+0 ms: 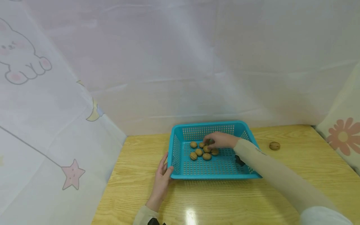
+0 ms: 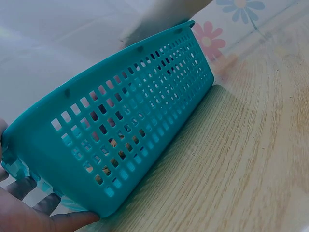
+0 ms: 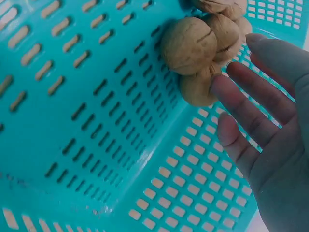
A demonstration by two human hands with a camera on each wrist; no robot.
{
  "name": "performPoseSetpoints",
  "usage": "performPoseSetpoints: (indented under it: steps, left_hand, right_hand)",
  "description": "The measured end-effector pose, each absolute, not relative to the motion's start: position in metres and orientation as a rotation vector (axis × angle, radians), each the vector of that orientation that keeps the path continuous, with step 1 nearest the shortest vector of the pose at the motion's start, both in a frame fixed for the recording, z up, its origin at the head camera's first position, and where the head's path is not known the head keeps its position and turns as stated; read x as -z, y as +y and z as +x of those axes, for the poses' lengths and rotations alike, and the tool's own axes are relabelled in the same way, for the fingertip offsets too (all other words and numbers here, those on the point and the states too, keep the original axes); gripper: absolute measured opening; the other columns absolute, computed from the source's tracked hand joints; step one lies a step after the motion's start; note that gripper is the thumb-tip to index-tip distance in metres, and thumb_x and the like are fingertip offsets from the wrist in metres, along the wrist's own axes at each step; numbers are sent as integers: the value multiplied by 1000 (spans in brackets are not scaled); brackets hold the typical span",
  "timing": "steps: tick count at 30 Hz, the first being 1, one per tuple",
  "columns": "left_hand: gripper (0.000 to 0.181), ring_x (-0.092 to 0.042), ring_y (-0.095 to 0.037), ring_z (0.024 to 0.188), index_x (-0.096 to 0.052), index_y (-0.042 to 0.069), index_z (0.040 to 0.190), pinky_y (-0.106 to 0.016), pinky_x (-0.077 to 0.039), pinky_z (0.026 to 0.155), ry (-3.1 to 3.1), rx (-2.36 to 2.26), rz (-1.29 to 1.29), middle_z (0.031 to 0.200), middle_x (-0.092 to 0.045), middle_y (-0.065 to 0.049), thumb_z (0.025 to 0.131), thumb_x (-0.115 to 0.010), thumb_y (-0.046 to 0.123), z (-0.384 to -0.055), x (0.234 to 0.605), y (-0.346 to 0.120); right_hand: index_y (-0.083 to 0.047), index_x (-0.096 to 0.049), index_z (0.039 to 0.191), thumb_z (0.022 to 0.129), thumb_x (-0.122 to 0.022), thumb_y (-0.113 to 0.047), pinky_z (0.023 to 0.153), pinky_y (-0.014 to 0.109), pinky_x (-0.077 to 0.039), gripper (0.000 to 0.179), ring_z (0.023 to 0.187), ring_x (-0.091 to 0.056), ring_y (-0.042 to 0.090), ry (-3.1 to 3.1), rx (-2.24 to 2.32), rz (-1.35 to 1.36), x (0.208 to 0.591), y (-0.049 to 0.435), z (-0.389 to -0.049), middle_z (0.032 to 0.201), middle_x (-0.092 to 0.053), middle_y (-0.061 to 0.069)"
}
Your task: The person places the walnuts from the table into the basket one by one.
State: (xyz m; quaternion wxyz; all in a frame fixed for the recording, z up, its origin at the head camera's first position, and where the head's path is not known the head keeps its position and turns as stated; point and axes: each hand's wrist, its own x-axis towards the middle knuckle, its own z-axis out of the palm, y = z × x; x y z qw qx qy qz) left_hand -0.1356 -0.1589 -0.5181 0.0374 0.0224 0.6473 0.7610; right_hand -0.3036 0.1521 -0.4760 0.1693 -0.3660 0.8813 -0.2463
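Note:
A blue plastic basket (image 1: 213, 177) with slotted walls stands on the wooden table. Several walnuts (image 1: 207, 156) lie clustered in its left half. My left hand (image 1: 161, 179) holds the basket's near left corner, thumb at the rim and fingers along the outer end wall; in the left wrist view that hand (image 2: 24, 212) is partly cut off. Reaching inside over the right wall, my right hand (image 1: 222, 139) is at the walnut cluster. The right wrist view shows this hand (image 3: 285, 116) with loosely extended fingers beside the walnuts (image 3: 189, 46), holding none.
One walnut (image 1: 274, 146) lies on the table (image 1: 298, 162) to the right of the basket. A pale cloth (image 1: 180, 62) hangs behind the table, and printed cloth (image 1: 56, 131) covers the left side. My right forearm crosses the basket's right wall.

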Motion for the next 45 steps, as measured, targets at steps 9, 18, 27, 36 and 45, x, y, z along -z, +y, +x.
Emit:
performPoseSetpoints:
  steps: [9, 18, 27, 36, 45]
  left_hand:
    - [68, -50, -53, 135, -20, 21, 168, -50, -57, 96, 1980, -2340, 45, 161, -39, -27, 108, -51, 13, -135, 519, -158]
    - [68, -51, -53, 134, -20, 21, 168, -50, -57, 96, 1987, -2341, 63, 160, -40, -27, 108, -52, 15, -136, 522, -160]
    - [68, -49, -53, 136, -18, 18, 168, -50, -57, 97, 1999, -2337, 85, 161, -38, -28, 109, -52, 14, -138, 519, -161]
    - [69, -49, -52, 136, -15, 14, 169, -50, -56, 98, 2001, -2331, 85, 161, -37, -29, 110, -52, 13, -139, 517, -161]
    - [70, -50, -53, 135, -15, 15, 169, -45, -59, 94, 2003, -2329, 88, 161, -39, -27, 109, -52, 12, -137, 518, -160]
  right_hand:
    - [-11, -71, 125, 103, -68, -20, 89, 45, -57, 25, 108, -68, 24, 2571, 663, -1077, 464, 173, -300, 124, -72, 8]
    - [-9, -72, 125, 101, -70, -19, 89, 44, -57, 26, 103, -69, 21, 2633, 694, -1127, 444, 195, -290, 124, -73, 9]
    - [-11, -73, 123, 101, -71, -19, 84, 42, -58, 24, 96, -68, 15, 2701, 699, -1178, 420, 224, -275, 119, -73, 3]
    - [-8, -73, 119, 97, -74, -13, 80, 42, -59, 23, 92, -67, 13, 2760, 727, -1224, 411, 263, -261, 114, -73, 4]
    - [-4, -72, 119, 95, -76, -9, 72, 31, -58, 25, 88, -66, 11, 2825, 782, -1103, 418, 308, -249, 112, -73, 5]
